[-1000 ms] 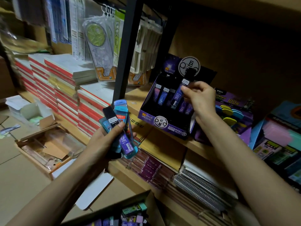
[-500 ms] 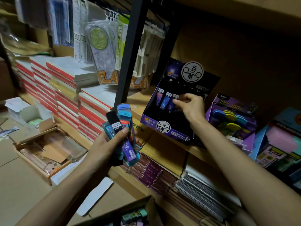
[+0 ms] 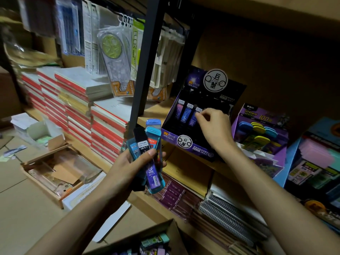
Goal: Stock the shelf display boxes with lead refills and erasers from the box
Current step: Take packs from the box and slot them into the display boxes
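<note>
My left hand [image 3: 127, 169] grips a fan of several lead refill cases [image 3: 151, 155], blue, teal and black, held upright in front of the shelf edge. The purple and black refill display box [image 3: 185, 143] stands on the shelf. Three purple refills [image 3: 185, 115] stand in its back row. My right hand [image 3: 216, 128] reaches into this box and pinches the top of the rightmost refill [image 3: 194, 119]. A purple eraser display box [image 3: 247, 115] with blue and yellow erasers [image 3: 258, 128] stands to the right. The cardboard supply box [image 3: 172, 227] lies bottom centre, with refills and erasers inside.
Stacks of red-spined notebooks [image 3: 77, 105] fill the shelf to the left of a black upright post [image 3: 147, 57]. Packaged rulers [image 3: 114, 57] hang above. Spiral notebooks [image 3: 231, 219] lie on the lower shelf. An open flat box [image 3: 55, 172] sits on the floor at left.
My right hand has brought a purple refill down into the display box's back row, beside two others. The left hand's bundle has stayed put.
</note>
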The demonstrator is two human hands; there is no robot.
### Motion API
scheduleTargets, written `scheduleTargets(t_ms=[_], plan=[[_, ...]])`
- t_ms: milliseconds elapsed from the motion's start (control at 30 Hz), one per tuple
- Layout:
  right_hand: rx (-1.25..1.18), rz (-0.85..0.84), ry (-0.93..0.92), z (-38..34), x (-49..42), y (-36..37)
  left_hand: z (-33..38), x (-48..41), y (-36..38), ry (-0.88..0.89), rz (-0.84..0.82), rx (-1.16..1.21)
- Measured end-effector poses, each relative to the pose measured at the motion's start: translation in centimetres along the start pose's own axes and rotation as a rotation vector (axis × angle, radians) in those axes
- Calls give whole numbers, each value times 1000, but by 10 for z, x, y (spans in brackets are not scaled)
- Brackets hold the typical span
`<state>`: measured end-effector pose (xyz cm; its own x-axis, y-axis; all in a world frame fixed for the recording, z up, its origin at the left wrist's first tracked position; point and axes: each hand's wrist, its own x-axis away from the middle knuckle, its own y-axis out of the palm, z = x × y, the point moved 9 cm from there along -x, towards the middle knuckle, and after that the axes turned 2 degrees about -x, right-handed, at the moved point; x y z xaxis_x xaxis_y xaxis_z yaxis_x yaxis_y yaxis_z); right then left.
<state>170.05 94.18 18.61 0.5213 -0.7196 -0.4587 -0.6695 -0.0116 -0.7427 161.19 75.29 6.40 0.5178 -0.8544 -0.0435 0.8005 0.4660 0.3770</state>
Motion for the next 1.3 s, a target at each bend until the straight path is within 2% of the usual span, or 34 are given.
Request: scheduleTargets(t_ms=[100, 167, 200, 433, 533, 667, 767, 900, 1033, 1300], plan=[[-487, -282, 93, -16, 45, 23, -2, 3, 10, -18, -44, -11], [-676, -469, 190, -22, 74, 42, -4, 5, 19, -37, -83, -27], [-728, -510, 213, -23, 83, 46, -5, 6, 24, -45, -102, -37], [-1035, -480, 383, 4, 93, 21, -6, 15, 55, -35, -156, -101], [-1026, -398, 388, 29, 94, -5, -7, 20, 74, -10, -164, -105], [-1003, -179, 313, 66, 85, -61, -11, 20, 99, -10, -175, -66], [-864, 23, 195, 88, 74, -106, -14, 16, 110, -7, -169, -43], [-586, 195, 50, 96, 56, -140, -21, 10, 117, -6, -160, -32], [-487, 244, -47, 95, 38, -139, -27, 6, 111, -13, -130, -50], [-320, 189, -150, 89, 15, -105, -23, 5, 97, 22, -102, -58]])
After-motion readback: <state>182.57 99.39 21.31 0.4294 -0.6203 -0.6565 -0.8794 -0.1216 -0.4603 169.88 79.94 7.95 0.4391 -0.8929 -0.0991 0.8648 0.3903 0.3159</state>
